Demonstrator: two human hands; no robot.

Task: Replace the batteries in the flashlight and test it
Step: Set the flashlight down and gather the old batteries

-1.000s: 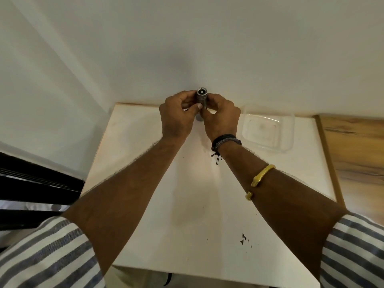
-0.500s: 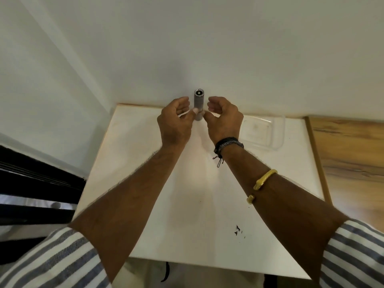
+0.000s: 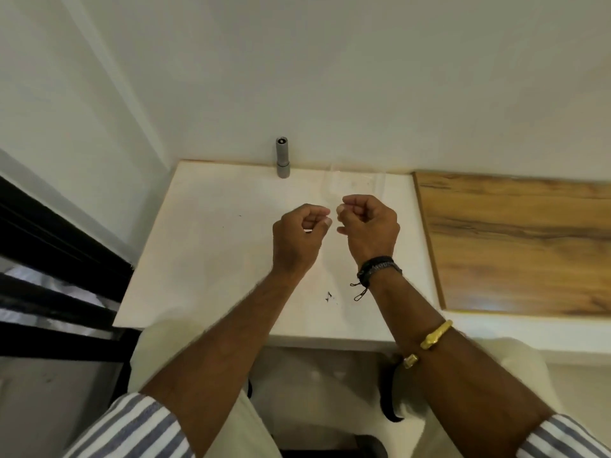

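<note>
**Flashlight upright at the wall, hands apart from it**

No writing is legible anywhere. The flashlight [image 3: 282, 157] stands on end at the table's [image 3: 211, 252] far edge. Left hand [image 3: 299, 238] and right hand [image 3: 370, 229] hover nearer, fingers loosely curled, holding nothing.

The grey flashlight [image 3: 282, 157] stands upright at the white table's [image 3: 211, 246] far edge, against the wall

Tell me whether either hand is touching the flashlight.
Apart. The head view shows the flashlight standing upright alone at the table's far edge, with bare tabletop between it and the left hand and right hand.
</note>
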